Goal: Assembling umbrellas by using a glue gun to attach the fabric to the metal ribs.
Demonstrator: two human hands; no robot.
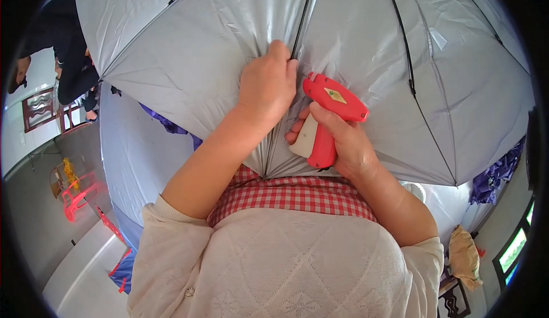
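Observation:
An open umbrella with a silvery inside spreads across the view in front of me, its dark ribs running toward the rim. My left hand is closed on the silver fabric beside the middle rib, fingertips pressed together on the cloth. In my right hand is a red tagging gun with a white trigger, my fingers wrapped round its grip. The gun's tip points up and left, close to my left hand and the rib. Whether the tip touches the cloth I cannot tell.
Purple fabric bunches at the right beyond the umbrella's rim. A pale blue covered surface lies to the left. Farther left are a red chair and a person in dark clothes. A brown sack stands at lower right.

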